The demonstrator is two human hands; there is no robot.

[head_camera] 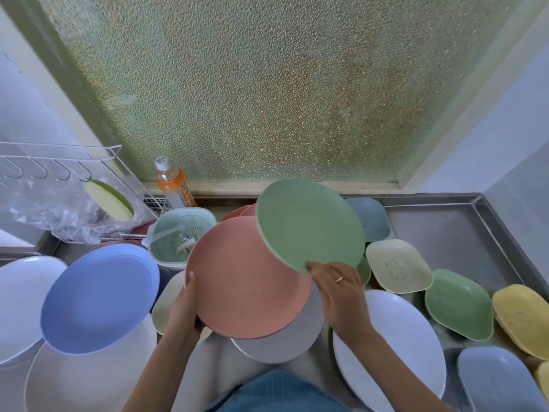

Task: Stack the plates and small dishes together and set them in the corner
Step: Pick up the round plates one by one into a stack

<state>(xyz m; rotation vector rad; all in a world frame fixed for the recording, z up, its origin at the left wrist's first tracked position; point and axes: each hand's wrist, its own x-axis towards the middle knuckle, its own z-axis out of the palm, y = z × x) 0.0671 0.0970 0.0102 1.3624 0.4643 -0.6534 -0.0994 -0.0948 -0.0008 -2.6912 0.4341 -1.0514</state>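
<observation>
My left hand [185,307] grips the left rim of a pink plate [243,281], held up in the middle above a grey plate [285,343]. My right hand [338,289] holds a green plate [309,224] by its lower edge, tilted and overlapping the pink plate's upper right. A blue plate [98,298] lies at the left over white plates [86,379]. Small dishes sit at the right: cream [398,266], green [459,307], yellow [523,319], blue-grey [371,218] and another blue-grey [499,379].
A steel counter [454,233] with a raised rim forms the back right corner. A mint strainer basket [178,233], an orange drink bottle [173,182] and a wire rack [59,162] with a plastic bag stand at the back left. A large white plate [395,346] lies near right.
</observation>
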